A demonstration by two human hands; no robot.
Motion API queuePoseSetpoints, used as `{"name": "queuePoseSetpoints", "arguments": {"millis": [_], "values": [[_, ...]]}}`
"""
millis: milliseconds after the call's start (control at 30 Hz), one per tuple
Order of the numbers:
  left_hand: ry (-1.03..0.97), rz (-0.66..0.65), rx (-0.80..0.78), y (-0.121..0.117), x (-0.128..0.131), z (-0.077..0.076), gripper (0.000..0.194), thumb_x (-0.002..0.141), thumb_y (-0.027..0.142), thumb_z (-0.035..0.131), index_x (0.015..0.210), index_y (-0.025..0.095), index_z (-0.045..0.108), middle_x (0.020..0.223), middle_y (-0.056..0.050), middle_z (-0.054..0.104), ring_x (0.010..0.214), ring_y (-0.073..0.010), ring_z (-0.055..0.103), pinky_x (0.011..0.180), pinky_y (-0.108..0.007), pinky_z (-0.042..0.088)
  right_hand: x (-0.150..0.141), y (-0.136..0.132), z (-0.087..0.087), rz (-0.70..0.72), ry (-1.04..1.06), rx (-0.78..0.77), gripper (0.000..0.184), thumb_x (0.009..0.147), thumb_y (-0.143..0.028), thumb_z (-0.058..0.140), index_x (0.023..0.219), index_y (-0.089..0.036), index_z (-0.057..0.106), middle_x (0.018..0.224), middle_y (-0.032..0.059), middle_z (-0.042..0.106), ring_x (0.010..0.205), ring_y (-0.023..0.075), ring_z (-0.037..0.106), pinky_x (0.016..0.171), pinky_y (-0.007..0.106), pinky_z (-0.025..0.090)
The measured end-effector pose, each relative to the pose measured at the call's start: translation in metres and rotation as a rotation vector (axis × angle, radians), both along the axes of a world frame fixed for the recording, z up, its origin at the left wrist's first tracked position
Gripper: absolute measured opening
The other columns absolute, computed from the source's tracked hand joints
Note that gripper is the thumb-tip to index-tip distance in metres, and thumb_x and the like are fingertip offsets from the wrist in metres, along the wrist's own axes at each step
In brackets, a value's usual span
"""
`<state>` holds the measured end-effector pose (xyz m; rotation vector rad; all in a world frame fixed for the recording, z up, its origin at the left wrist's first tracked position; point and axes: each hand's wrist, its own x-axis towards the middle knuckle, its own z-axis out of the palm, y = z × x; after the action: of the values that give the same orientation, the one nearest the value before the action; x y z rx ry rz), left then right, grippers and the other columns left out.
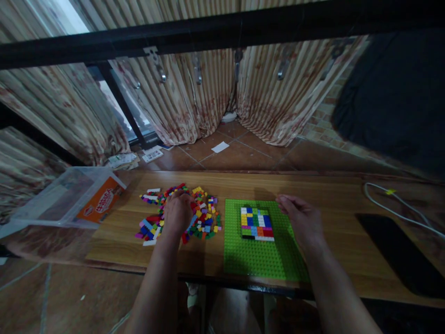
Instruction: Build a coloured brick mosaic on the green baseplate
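My left hand is over the pile of loose toy bricks on the left half of the table. Its fingers point down into the pile and are mostly hidden behind the back of the hand. My right hand hovers at the right side of a green baseplate, thumb and fingertips pinched together; whatever they may hold is too small to make out. On the baseplate sits a flat block of multicoloured bricks, with white, yellow, blue, red, orange and black pieces side by side.
A clear plastic box with an orange label stands at the table's left end. To the right lie a black flat object and a white cable. A dark bar with hooks crosses above, before curtains.
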<state>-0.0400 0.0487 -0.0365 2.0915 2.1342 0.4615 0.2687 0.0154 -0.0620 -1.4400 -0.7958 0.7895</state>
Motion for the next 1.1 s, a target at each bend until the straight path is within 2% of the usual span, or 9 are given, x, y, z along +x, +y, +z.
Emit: {"name": "queuePoseSetpoints", "arguments": {"millis": [233,367,500,567,633,733,800,967,1100], "values": [[-0.004,0.016,-0.05,-0.007,-0.01,-0.003,0.029,0.073,0.016,0.059,0.096,0.026,0.075,0.135,-0.008,0.054,0.125,-0.0302,0.049,0.104,-0.048,0.039,0.001,-0.001,0.0,0.009,-0.043,-0.03,0.033,0.063,-0.046,0.076,0.08,-0.018,0.074,0.083,0.0083,0.075,0.074,0.0193,0.067,0.069,0.034,0.054],[0.012,0.033,-0.068,-0.007,-0.006,-0.004,0.029,0.074,0.016,0.059,0.097,0.027,0.074,0.137,-0.007,0.053,0.126,-0.0303,0.048,0.104,-0.049,0.038,-0.002,-0.001,-0.002,0.021,-0.079,-0.012,0.032,0.065,-0.047,0.074,0.079,-0.018,0.074,0.081,0.0081,0.075,0.074,0.0195,0.067,0.069,0.034,0.055],[-0.054,0.038,-0.032,-0.005,-0.007,0.0,0.02,0.076,0.018,0.057,0.087,0.023,0.074,0.131,-0.009,0.057,0.124,-0.0292,0.05,0.104,-0.046,0.038,-0.003,0.0,-0.002,0.018,-0.074,-0.022,0.03,0.065,-0.045,0.074,0.079,-0.018,0.075,0.082,0.0078,0.075,0.073,0.0193,0.067,0.069,0.034,0.055],[-0.177,0.027,0.023,-0.004,-0.01,0.002,0.017,0.077,0.02,0.056,0.085,0.02,0.072,0.121,-0.01,0.063,0.116,-0.0269,0.055,0.1,-0.042,0.042,-0.005,0.0,0.0,0.014,-0.063,-0.031,0.029,0.065,-0.044,0.075,0.078,-0.018,0.075,0.081,0.0074,0.075,0.073,0.0195,0.067,0.069,0.034,0.054],[-0.393,-0.009,0.029,-0.005,-0.009,0.005,0.019,0.079,0.024,0.055,0.089,0.017,0.07,0.103,-0.009,0.069,0.099,-0.0235,0.062,0.089,-0.037,0.049,-0.007,0.0,0.003,0.02,-0.08,-0.035,0.028,0.066,-0.044,0.074,0.078,-0.019,0.075,0.08,0.0069,0.075,0.075,0.0203,0.067,0.072,0.036,0.054],[-0.758,-0.117,-0.088,-0.009,0.003,0.009,0.027,0.082,0.033,0.055,0.096,0.015,0.068,0.083,-0.004,0.07,0.08,-0.0186,0.064,0.074,-0.03,0.051,-0.016,-0.005,0.01,0.104,-0.134,0.017,0.024,0.07,-0.042,0.072,0.082,-0.021,0.075,0.086,0.0058,0.075,0.082,0.0214,0.068,0.079,0.037,0.053],[-0.912,-0.199,-0.177,-0.012,0.019,0.012,0.03,0.082,0.037,0.056,0.097,0.015,0.068,0.082,-0.003,0.07,0.079,-0.0171,0.064,0.073,-0.027,0.051,-0.023,-0.009,0.013,0.211,-0.159,0.087,0.022,0.075,-0.04,0.07,0.089,-0.023,0.075,0.092,0.005,0.075,0.087,0.0211,0.068,0.081,0.037,0.053],[-1.073,-0.325,-0.311,-0.017,0.061,0.014,0.03,0.081,0.036,0.06,0.099,0.014,0.069,0.085,-0.004,0.07,0.077,-0.0154,0.063,0.073,-0.027,0.05,-0.037,-0.019,0.018,0.457,-0.244,0.184,0.025,0.08,-0.032,0.067,0.104,-0.026,0.071,0.096,0.0026,0.072,0.085,0.0166,0.065,0.079,0.031,0.052],[-1.112,-0.449,-0.397,-0.02,0.082,0.012,0.027,0.081,0.035,0.061,0.099,0.015,0.068,0.083,-0.003,0.069,0.076,-0.014,0.06,0.07,-0.025,0.049,-0.039,-0.023,0.022,0.558,-0.306,0.216,0.03,0.08,-0.03,0.069,0.11,-0.027,0.069,0.099,0.0015,0.069,0.086,0.0152,0.062,0.079,0.03,0.05]]}}
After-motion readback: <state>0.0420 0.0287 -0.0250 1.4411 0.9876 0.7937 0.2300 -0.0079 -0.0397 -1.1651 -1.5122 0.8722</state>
